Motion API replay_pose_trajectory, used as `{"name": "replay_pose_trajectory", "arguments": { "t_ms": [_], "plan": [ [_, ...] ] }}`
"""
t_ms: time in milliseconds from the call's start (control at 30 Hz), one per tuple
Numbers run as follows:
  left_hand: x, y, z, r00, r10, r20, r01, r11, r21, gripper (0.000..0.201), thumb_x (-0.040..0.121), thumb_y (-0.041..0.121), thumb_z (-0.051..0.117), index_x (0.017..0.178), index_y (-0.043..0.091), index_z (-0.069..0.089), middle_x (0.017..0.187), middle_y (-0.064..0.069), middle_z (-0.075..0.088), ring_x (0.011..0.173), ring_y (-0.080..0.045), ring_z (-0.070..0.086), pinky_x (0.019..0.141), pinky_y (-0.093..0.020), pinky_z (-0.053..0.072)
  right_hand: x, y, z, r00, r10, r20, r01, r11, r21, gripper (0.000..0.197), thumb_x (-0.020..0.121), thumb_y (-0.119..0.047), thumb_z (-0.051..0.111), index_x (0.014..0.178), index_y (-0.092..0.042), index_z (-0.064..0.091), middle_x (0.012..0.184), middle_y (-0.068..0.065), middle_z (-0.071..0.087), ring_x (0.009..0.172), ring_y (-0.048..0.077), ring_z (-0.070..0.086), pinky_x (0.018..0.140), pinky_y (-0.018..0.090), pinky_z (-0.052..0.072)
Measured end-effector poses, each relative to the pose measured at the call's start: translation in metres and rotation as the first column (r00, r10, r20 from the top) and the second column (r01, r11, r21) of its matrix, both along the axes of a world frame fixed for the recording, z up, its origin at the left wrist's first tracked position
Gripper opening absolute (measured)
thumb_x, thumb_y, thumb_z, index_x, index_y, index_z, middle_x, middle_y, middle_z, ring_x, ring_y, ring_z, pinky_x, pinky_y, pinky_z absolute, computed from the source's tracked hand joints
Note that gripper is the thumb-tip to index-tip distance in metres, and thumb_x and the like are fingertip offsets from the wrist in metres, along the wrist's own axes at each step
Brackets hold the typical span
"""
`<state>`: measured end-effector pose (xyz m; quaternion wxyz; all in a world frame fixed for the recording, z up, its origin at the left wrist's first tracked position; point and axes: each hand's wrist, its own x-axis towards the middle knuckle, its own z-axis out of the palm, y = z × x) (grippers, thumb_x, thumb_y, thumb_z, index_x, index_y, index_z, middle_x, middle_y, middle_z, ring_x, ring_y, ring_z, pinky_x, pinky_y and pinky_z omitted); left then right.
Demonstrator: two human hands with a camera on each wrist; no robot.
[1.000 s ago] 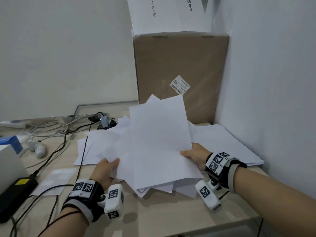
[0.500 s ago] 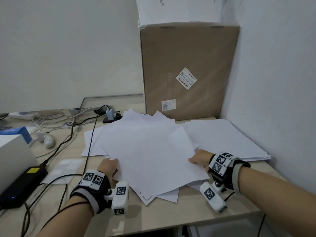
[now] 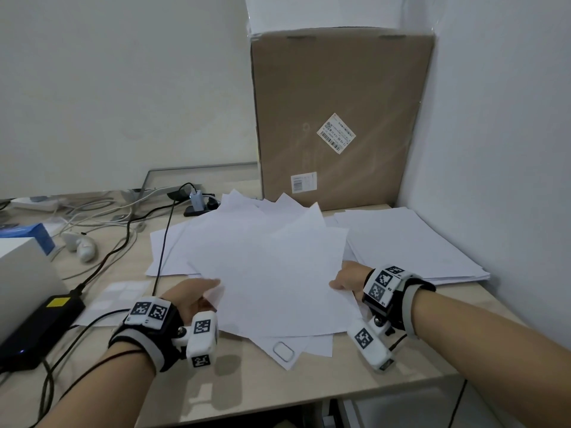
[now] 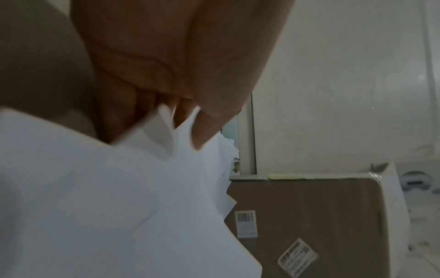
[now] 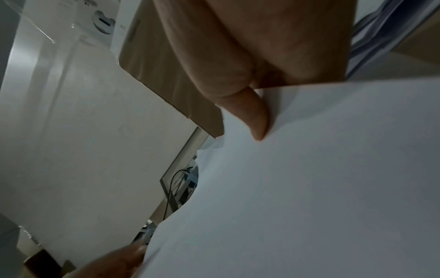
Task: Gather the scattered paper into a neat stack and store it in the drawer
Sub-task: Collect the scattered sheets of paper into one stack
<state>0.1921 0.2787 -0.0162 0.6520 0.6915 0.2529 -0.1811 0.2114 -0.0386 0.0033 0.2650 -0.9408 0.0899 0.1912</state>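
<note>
A loose, fanned pile of white paper sheets (image 3: 265,267) lies on the desk (image 3: 278,384) in front of me. My left hand (image 3: 197,296) grips the pile's left edge; in the left wrist view its fingers (image 4: 114,112) and thumb pinch the paper sheets (image 4: 107,197). My right hand (image 3: 347,276) holds the right edge, its thumb (image 5: 256,114) lying on top of the paper sheets (image 5: 309,188) with the fingers hidden beneath. A second, tidier paper stack (image 3: 411,242) lies at the right by the wall. No drawer is in view.
A tall cardboard box (image 3: 340,118) stands behind the paper against the right wall. Cables (image 3: 123,239), a black power brick (image 3: 40,329), a white box (image 3: 21,273) and a white mouse-like device (image 3: 80,245) crowd the left of the desk.
The pile, held tilted up a second ago, has been lowered flat onto the desk. Both hands came down with it and still hold its side edges.
</note>
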Motion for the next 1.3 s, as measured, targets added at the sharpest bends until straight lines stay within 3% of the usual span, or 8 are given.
{"name": "replay_pose_trajectory", "arguments": {
  "t_ms": [100, 233, 333, 433, 600, 833, 1100, 1300],
  "plan": [
    [0.006, -0.005, 0.010, 0.996, 0.087, 0.037, -0.082, 0.987, -0.139, 0.028, 0.095, 0.028, 0.056, 0.095, 0.000, 0.058, 0.083, -0.014, 0.060, 0.069, -0.029, 0.056, 0.058, -0.037, 0.046, 0.006, 0.000, 0.007, 0.998, 0.052, -0.023, -0.053, 0.997, -0.054, 0.017, 0.098, -0.023, 0.044, 0.090, -0.008, 0.045, 0.107, 0.008, 0.042, 0.099, 0.019, 0.042, 0.074, 0.029, 0.040],
    [0.017, -0.012, 0.013, 0.999, 0.038, 0.013, -0.036, 0.992, -0.120, 0.023, 0.090, 0.025, 0.064, 0.092, 0.003, 0.059, 0.086, -0.015, 0.060, 0.067, -0.029, 0.057, 0.059, -0.036, 0.047, 0.012, 0.005, 0.009, 0.998, 0.067, -0.021, -0.068, 0.997, -0.039, 0.045, 0.100, -0.027, 0.042, 0.135, 0.000, 0.040, 0.139, 0.013, 0.044, 0.123, 0.030, 0.049, 0.097, 0.032, 0.040],
    [0.020, -0.022, 0.013, 0.986, -0.156, -0.060, 0.158, 0.987, 0.029, 0.046, 0.081, 0.032, 0.075, 0.110, 0.000, 0.059, 0.094, -0.022, 0.063, 0.070, -0.030, 0.062, 0.064, -0.034, 0.051, 0.015, 0.008, 0.004, 0.999, 0.039, 0.012, -0.039, 0.999, 0.025, 0.045, 0.101, -0.024, 0.040, 0.138, 0.001, 0.038, 0.142, 0.015, 0.041, 0.129, 0.030, 0.044, 0.103, 0.031, 0.037],
    [0.039, -0.020, -0.004, 0.959, -0.265, -0.097, 0.281, 0.929, 0.242, 0.082, 0.061, 0.036, 0.090, 0.122, -0.007, 0.058, 0.117, -0.027, 0.065, 0.102, -0.035, 0.061, 0.098, -0.044, 0.047, 0.020, 0.011, -0.007, 0.999, 0.047, 0.022, -0.050, 0.984, 0.171, 0.042, 0.095, -0.018, 0.052, 0.133, -0.001, 0.046, 0.135, 0.014, 0.052, 0.124, 0.029, 0.050, 0.107, 0.037, 0.040],
    [0.032, -0.027, 0.001, 0.962, -0.066, 0.266, -0.023, 0.949, 0.316, 0.043, 0.084, 0.003, 0.069, 0.123, -0.010, 0.054, 0.119, -0.023, 0.063, 0.110, -0.038, 0.059, 0.101, -0.050, 0.045, 0.023, 0.000, -0.021, 0.985, -0.153, 0.079, 0.083, 0.825, 0.560, 0.018, 0.084, -0.007, 0.066, 0.103, -0.009, 0.065, 0.121, 0.017, 0.064, 0.106, 0.029, 0.062, 0.099, 0.042, 0.048],
    [0.014, -0.013, 0.034, 0.833, 0.123, 0.540, -0.161, 0.987, 0.025, 0.017, 0.088, -0.003, 0.061, 0.105, 0.000, 0.062, 0.099, -0.019, 0.065, 0.095, -0.033, 0.060, 0.090, -0.045, 0.047, 0.021, -0.015, 0.015, 0.961, -0.275, 0.032, 0.154, 0.625, 0.765, 0.101, 0.073, -0.035, 0.079, 0.150, -0.016, 0.016, 0.141, 0.008, 0.045, 0.121, 0.024, 0.051, 0.105, 0.040, 0.040],
    [0.011, -0.019, 0.074, 0.751, 0.162, 0.640, -0.114, 0.987, -0.116, 0.015, 0.089, 0.005, 0.062, 0.103, -0.001, 0.064, 0.097, -0.019, 0.068, 0.084, -0.030, 0.065, 0.083, -0.041, 0.051, 0.027, 0.008, 0.079, 0.963, -0.218, 0.160, -0.072, 0.363, 0.929, 0.019, 0.090, -0.011, 0.062, 0.107, -0.015, 0.057, 0.105, 0.007, 0.065, 0.087, 0.018, 0.062, 0.086, 0.036, 0.050],
    [0.022, -0.024, 0.101, 0.694, 0.122, 0.710, -0.020, 0.988, -0.151, 0.022, 0.080, 0.009, 0.074, 0.101, 0.002, 0.068, 0.099, -0.016, 0.072, 0.083, -0.028, 0.071, 0.079, -0.038, 0.053, 0.039, 0.019, 0.117, 0.907, -0.350, 0.233, -0.189, 0.157, 0.969, 0.010, 0.092, 0.001, 0.053, 0.094, -0.006, 0.061, 0.094, 0.012, 0.067, 0.080, 0.023, 0.066, 0.077, 0.037, 0.056]
  ]
}}
